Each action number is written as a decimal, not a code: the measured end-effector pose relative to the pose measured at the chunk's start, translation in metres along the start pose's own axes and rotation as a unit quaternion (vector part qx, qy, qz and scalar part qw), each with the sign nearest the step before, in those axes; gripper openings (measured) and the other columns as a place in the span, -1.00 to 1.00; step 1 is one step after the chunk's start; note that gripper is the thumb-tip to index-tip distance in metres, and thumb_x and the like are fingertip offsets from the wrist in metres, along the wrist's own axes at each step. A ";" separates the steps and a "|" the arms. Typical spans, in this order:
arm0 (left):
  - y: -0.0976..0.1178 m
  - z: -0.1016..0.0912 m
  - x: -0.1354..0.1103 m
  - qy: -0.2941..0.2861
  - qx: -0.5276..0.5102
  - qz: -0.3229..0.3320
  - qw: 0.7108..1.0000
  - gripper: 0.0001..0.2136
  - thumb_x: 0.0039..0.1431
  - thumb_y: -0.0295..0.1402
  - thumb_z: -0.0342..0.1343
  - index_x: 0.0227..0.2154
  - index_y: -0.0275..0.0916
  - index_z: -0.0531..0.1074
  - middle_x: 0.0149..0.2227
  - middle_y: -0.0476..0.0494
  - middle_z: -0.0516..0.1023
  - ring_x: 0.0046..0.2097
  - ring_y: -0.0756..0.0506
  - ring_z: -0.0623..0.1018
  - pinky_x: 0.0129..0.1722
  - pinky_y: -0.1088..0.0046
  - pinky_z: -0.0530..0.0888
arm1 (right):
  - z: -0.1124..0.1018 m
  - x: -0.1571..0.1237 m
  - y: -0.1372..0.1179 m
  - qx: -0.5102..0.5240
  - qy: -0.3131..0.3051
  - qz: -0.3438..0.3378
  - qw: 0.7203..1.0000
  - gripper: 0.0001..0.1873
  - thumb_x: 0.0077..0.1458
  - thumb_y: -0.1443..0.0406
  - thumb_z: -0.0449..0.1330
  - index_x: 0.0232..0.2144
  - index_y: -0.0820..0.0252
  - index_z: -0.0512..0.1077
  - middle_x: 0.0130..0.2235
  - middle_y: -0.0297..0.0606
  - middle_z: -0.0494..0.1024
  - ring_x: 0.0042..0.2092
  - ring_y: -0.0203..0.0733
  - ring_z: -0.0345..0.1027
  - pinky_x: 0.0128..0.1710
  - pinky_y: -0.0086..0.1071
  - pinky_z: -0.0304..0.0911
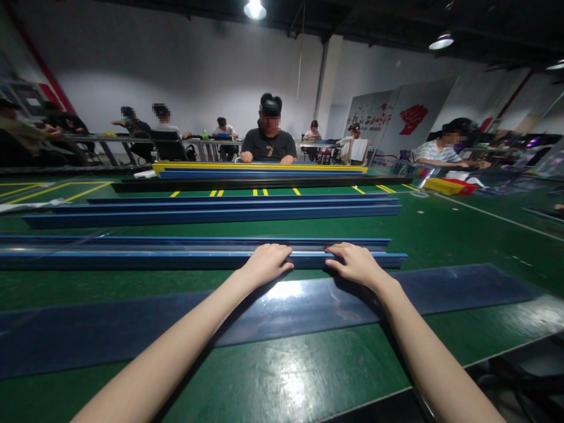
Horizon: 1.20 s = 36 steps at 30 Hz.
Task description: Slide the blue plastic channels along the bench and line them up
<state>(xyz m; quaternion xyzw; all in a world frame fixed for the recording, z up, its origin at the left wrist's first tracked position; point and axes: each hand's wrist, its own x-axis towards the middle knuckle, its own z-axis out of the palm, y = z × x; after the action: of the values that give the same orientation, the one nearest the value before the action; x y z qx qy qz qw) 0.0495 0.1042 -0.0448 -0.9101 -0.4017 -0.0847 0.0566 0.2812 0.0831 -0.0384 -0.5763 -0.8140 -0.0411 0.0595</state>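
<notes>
A long blue channel-shaped strip lies crosswise on the green table. My left hand is closed over its near wall, fingers over the top edge and thumb on the near side. To the right, my right hand grips the same wall in the same way, a short gap away. Under my forearms lies a flat, shiny, dark blue-grey sheet, which reflects the overhead light. The undersides of my fingers are hidden inside the channel.
More blue channel strips lie farther back. Beyond them are a black strip and a yellow strip, with a seated person behind. A yellow tray sits at the right. Other people work at tables around the room.
</notes>
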 end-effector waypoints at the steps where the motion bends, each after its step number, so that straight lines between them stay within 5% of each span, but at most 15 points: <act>1: 0.000 0.000 0.000 0.001 0.000 0.002 1.000 -0.84 0.11 -0.24 -0.02 -0.37 -0.23 0.33 -0.29 -0.11 0.48 -0.24 -0.10 0.47 -0.31 0.43 0.36 | 0.000 0.000 0.000 -0.001 0.000 -0.002 1.000 -0.68 0.07 0.14 -0.02 -0.21 0.09 0.44 -0.06 -0.23 0.44 -0.07 -0.10 0.30 -0.20 -0.36 0.18; 12: 0.001 -0.001 -0.001 0.014 0.010 0.012 1.000 -0.82 0.12 -0.24 -0.02 -0.31 -0.25 0.33 -0.19 -0.13 0.47 -0.10 -0.12 0.40 -0.20 0.38 0.30 | -0.002 0.003 0.000 0.007 -0.022 0.001 1.000 -0.68 0.06 0.14 0.00 -0.22 0.10 0.43 -0.08 -0.23 0.45 -0.07 -0.10 0.29 -0.18 -0.36 0.17; 36: 0.005 -0.009 0.000 -0.023 0.008 -0.016 1.000 -0.82 0.13 -0.22 -0.06 -0.36 -0.22 0.32 -0.31 -0.16 0.52 -0.27 -0.16 0.50 -0.35 0.40 0.35 | 0.003 -0.002 0.001 0.005 0.007 0.002 1.000 -0.65 0.08 0.16 -0.01 -0.14 0.13 0.39 -0.09 -0.19 0.45 -0.07 -0.12 0.30 -0.16 -0.35 0.16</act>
<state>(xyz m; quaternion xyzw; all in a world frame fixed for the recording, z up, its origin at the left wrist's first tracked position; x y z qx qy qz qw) 0.0523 0.0992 -0.0361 -0.9046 -0.4184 -0.0613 0.0532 0.2829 0.0815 -0.0415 -0.5771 -0.8128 -0.0406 0.0683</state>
